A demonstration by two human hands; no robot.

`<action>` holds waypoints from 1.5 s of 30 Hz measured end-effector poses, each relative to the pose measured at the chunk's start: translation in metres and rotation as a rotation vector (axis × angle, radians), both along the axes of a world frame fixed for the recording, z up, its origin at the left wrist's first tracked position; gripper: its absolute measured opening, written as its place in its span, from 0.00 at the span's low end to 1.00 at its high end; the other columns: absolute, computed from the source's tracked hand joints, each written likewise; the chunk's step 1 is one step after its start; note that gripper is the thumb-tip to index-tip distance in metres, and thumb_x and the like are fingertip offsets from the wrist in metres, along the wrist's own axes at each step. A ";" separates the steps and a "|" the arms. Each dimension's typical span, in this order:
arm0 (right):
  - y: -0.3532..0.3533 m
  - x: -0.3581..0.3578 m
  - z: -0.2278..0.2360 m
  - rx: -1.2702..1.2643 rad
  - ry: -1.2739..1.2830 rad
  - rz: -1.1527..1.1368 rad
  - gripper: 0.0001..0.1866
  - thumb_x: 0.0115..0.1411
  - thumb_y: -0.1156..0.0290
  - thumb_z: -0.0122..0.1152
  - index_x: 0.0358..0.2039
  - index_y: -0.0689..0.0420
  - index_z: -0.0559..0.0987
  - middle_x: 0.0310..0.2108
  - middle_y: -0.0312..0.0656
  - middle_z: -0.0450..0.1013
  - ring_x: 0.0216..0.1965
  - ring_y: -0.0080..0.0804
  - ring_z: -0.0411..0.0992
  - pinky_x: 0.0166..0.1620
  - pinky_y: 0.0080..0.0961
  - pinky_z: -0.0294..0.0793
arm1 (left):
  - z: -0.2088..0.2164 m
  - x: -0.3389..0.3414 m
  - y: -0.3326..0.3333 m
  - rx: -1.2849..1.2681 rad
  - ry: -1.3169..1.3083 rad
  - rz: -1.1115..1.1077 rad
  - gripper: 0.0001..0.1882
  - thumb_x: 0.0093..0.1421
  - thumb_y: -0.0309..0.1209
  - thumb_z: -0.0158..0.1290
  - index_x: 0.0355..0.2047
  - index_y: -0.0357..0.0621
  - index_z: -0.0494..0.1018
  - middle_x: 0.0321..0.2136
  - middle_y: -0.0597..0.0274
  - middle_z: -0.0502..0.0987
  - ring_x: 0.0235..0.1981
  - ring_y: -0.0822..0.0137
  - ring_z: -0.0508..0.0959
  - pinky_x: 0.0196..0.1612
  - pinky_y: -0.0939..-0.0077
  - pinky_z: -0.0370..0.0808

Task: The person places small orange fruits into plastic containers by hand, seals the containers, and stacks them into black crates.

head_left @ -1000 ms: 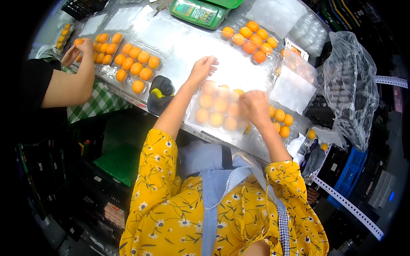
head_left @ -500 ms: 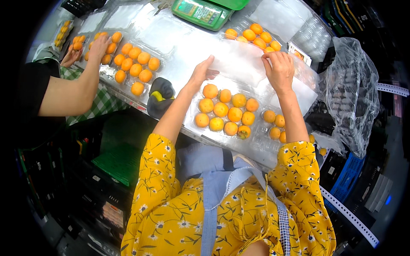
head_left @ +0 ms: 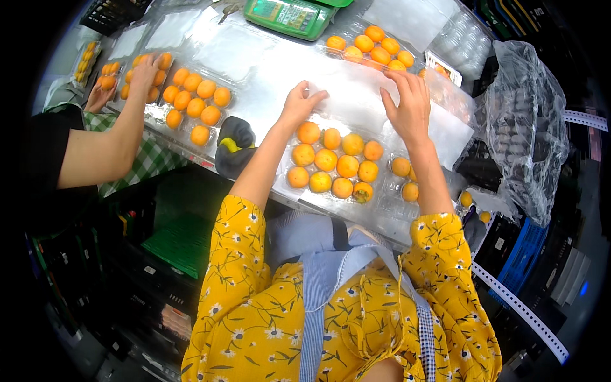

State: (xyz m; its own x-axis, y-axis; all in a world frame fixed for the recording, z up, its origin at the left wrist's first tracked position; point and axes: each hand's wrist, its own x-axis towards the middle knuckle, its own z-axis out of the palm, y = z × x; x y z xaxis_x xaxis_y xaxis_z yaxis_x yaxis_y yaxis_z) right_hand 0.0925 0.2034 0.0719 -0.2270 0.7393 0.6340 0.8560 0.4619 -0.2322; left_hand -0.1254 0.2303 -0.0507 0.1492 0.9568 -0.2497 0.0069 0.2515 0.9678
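In front of me, a clear plastic tray (head_left: 384,135) holds several orange persimmons (head_left: 326,160); one near corner fruit shows its green calyx. Over its far side lies a thin white translucent sheet (head_left: 353,95). My left hand (head_left: 296,106) is at the sheet's left edge, thumb stretched apart from the bent fingers, nothing visibly gripped. At the sheet's far right part, my right hand (head_left: 410,107) has its fingertips on or just over the sheet, with thumb and fingers apart. To the right, a few more persimmons (head_left: 400,167) sit partly behind my right forearm.
A filled tray (head_left: 380,55) stands at the back, near a green scale (head_left: 289,18). Stacked clear trays (head_left: 461,54) and plastic-wrapped packs (head_left: 522,127) lie right. At left, a co-worker's hand (head_left: 145,71) handles fruit. A dark grey object with yellow (head_left: 234,148) rests by the table edge.
My right hand's thumb and fingers have parted from their pinch on the sheet. The sheet now lies flatter, and my left hand has shifted slightly left with its fingers more bent.
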 end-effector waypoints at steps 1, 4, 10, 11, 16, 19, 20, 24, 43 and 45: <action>-0.011 0.002 -0.001 -0.001 0.000 -0.013 0.12 0.43 0.76 0.60 0.32 0.55 0.74 0.31 0.40 0.70 0.35 0.38 0.67 0.39 0.30 0.63 | 0.015 0.002 -0.003 -0.037 -0.096 -0.001 0.17 0.51 0.29 0.56 0.39 0.33 0.66 0.33 0.56 0.74 0.30 0.73 0.74 0.32 0.82 0.71; -0.054 0.000 -0.003 -0.159 0.186 -0.025 0.13 0.45 0.79 0.58 0.34 0.58 0.73 0.33 0.42 0.70 0.36 0.42 0.67 0.40 0.32 0.65 | 0.012 -0.003 -0.008 -0.033 -0.123 0.086 0.17 0.51 0.29 0.56 0.38 0.33 0.65 0.32 0.54 0.74 0.28 0.72 0.74 0.29 0.83 0.71; -0.144 0.013 -0.038 -0.516 0.444 -0.087 0.10 0.47 0.81 0.56 0.33 0.59 0.74 0.30 0.43 0.70 0.26 0.32 0.70 0.27 0.24 0.70 | -0.026 -0.029 -0.016 -0.208 -0.133 0.398 0.33 0.49 0.33 0.59 0.50 0.27 0.58 0.45 0.46 0.66 0.38 0.63 0.72 0.32 0.72 0.75; -0.158 0.013 -0.043 -0.557 0.473 -0.109 0.09 0.48 0.80 0.56 0.33 0.59 0.74 0.29 0.42 0.70 0.23 0.29 0.70 0.25 0.22 0.70 | -0.014 -0.025 -0.020 -0.250 -0.139 0.417 0.34 0.50 0.34 0.59 0.51 0.28 0.57 0.43 0.50 0.67 0.37 0.64 0.72 0.31 0.70 0.76; -0.201 0.002 -0.060 -1.156 0.725 -0.321 0.09 0.52 0.69 0.56 0.31 0.60 0.76 0.20 0.41 0.74 0.22 0.25 0.73 0.27 0.21 0.71 | -0.006 -0.037 -0.030 -0.306 -0.109 0.487 0.24 0.53 0.32 0.56 0.47 0.35 0.61 0.38 0.58 0.70 0.35 0.66 0.72 0.29 0.71 0.76; -0.207 -0.001 -0.065 -1.516 0.993 -0.286 0.16 0.56 0.69 0.53 0.38 0.69 0.71 0.28 0.47 0.74 0.26 0.28 0.74 0.28 0.20 0.73 | 0.003 -0.033 -0.035 -0.328 -0.102 0.418 0.23 0.54 0.30 0.54 0.46 0.32 0.61 0.39 0.55 0.69 0.33 0.64 0.73 0.28 0.69 0.78; -0.208 -0.004 -0.072 -1.509 1.000 -0.298 0.16 0.56 0.69 0.53 0.38 0.69 0.71 0.28 0.47 0.74 0.26 0.28 0.74 0.28 0.20 0.73 | 0.011 -0.025 -0.037 -0.348 -0.073 0.471 0.19 0.53 0.30 0.54 0.43 0.36 0.64 0.37 0.58 0.70 0.32 0.65 0.74 0.26 0.72 0.78; -0.207 -0.008 -0.088 -1.371 1.428 -0.211 0.20 0.57 0.70 0.52 0.45 0.71 0.64 0.36 0.49 0.71 0.33 0.30 0.73 0.32 0.20 0.75 | 0.011 -0.034 -0.043 -0.351 -0.034 0.491 0.21 0.54 0.29 0.53 0.46 0.36 0.61 0.38 0.55 0.69 0.31 0.62 0.74 0.24 0.73 0.78; -0.357 0.286 -0.079 -0.548 0.101 -1.593 0.25 0.49 0.56 0.61 0.44 0.57 0.72 0.41 0.49 0.70 0.44 0.45 0.68 0.46 0.35 0.65 | 0.011 -0.035 -0.078 -0.202 0.062 0.460 0.40 0.50 0.28 0.58 0.56 0.36 0.45 0.52 0.45 0.55 0.45 0.57 0.68 0.41 0.69 0.74; -0.391 0.310 -0.107 -0.057 0.336 -1.534 0.22 0.51 0.57 0.60 0.39 0.61 0.74 0.34 0.50 0.73 0.37 0.43 0.71 0.42 0.32 0.68 | 0.015 -0.029 -0.079 -0.189 0.063 0.440 0.40 0.50 0.28 0.58 0.56 0.36 0.45 0.53 0.45 0.54 0.46 0.57 0.67 0.42 0.69 0.74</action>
